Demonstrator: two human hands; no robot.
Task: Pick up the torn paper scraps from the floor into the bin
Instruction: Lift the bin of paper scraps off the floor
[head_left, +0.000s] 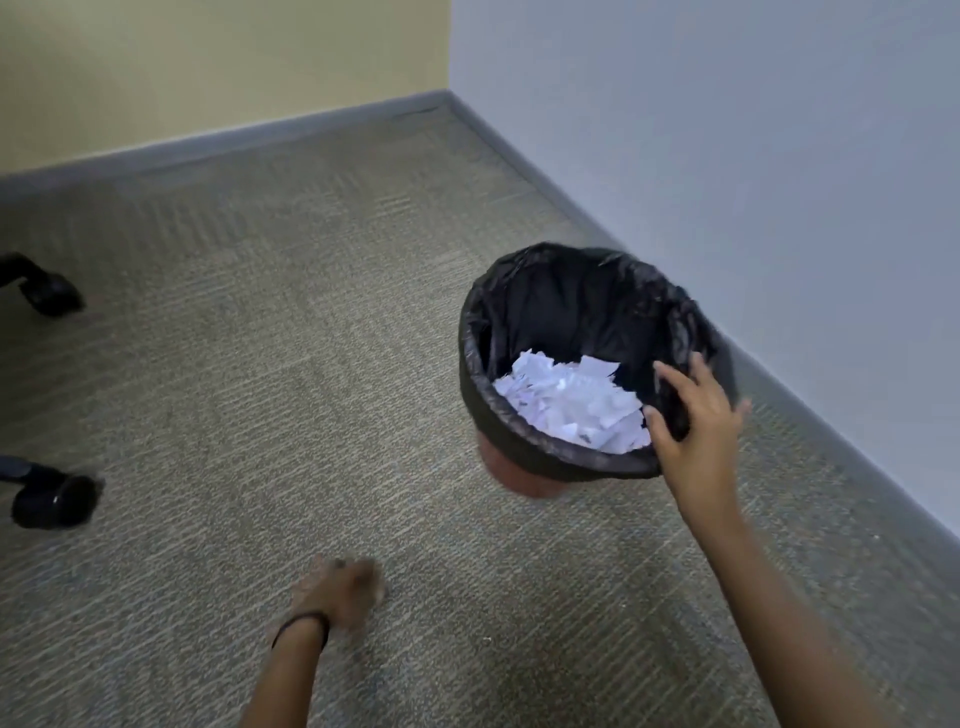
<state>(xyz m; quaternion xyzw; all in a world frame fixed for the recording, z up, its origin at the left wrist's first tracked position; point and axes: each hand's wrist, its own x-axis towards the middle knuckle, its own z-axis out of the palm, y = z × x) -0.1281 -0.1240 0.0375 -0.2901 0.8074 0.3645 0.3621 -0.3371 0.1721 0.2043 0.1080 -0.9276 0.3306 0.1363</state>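
Bin holding paper scraps: right hand spread on its rim, left hand blurred, state untellable; risk: shove tips it, spilling scraps.

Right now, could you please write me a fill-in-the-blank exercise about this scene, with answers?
1. The bin holds a ___ liner.
2. The paper scraps lie ___ the bin.
3. The left hand has a dark band around its ___.
4. The right hand is at the bin's ___.
Answers: black; inside; wrist; rim.
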